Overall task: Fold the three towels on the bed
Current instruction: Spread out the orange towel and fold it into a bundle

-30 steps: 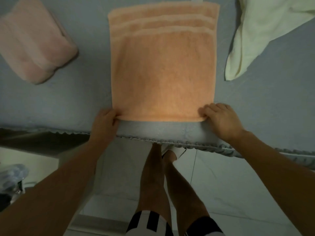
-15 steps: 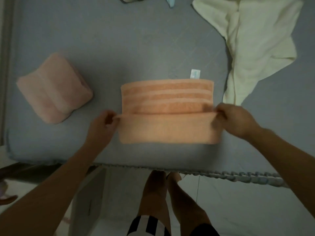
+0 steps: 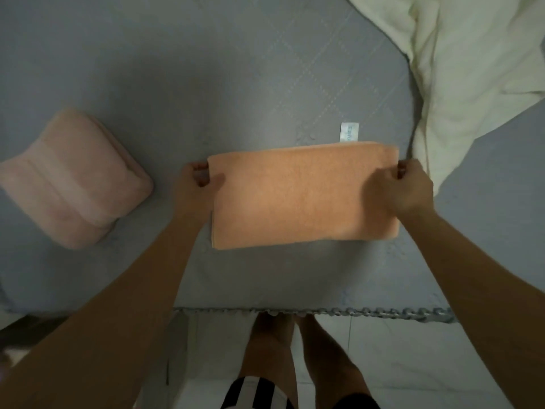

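An orange towel [image 3: 303,199] lies folded in a wide rectangle on the grey bed [image 3: 206,84], a white label poking out at its far edge. My left hand [image 3: 196,187] pinches its far left corner and my right hand [image 3: 404,187] pinches its far right corner. A pink towel [image 3: 70,178] sits folded into a thick bundle to the left. A cream towel [image 3: 472,54] lies crumpled and unfolded at the far right.
The bed's near edge with a scalloped trim [image 3: 324,312] runs across below the orange towel. My bare legs [image 3: 274,358] stand on a pale tiled floor just past that edge.
Both hands carried the towel's near edge up and over to the far edge, halving it. The striped band is now covered by the plain orange layer.
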A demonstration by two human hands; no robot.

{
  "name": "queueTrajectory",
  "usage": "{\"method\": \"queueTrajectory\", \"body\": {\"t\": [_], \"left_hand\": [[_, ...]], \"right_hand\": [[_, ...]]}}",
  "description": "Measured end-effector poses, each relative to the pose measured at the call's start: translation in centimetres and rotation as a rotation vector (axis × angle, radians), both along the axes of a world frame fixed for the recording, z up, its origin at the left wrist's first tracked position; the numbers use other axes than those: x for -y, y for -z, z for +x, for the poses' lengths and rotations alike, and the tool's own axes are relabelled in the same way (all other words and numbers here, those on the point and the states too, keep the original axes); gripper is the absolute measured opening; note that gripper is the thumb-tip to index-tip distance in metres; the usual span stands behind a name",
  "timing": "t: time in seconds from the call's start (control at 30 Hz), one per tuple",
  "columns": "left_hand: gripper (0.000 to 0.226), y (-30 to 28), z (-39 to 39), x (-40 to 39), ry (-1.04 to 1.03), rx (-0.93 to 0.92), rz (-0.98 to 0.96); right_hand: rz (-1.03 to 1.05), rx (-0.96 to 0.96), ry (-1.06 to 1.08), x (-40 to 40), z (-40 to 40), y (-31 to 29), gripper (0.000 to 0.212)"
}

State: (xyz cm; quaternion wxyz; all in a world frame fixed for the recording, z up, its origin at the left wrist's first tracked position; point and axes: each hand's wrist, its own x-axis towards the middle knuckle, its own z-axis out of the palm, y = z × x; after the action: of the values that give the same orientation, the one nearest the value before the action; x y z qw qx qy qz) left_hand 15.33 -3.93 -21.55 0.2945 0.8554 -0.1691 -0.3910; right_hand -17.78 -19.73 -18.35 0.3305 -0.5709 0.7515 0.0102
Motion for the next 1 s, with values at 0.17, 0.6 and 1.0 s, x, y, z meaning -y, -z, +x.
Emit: {"method": "queueTrajectory", "body": {"t": [0.17,0.6,1.0], "left_hand": [[0.022,-0.5,0.8,-0.3,-0.102,0.093,-0.117],[0.062,-1.6,-4.3,0.7,0.688,0.667,-0.039],[0.068,5.3,-3.9,-4.4,0.915,0.761,0.109]], "right_hand": [[-0.12,0.004,0.019,0.1,0.3,-0.4,0.021],[-0.375,-0.181,-0.306,-2.6,5.8,0.2,0.059],[-0.378,-0.215,-0.895,-6.0,3.0,8.4,0.075]]}}
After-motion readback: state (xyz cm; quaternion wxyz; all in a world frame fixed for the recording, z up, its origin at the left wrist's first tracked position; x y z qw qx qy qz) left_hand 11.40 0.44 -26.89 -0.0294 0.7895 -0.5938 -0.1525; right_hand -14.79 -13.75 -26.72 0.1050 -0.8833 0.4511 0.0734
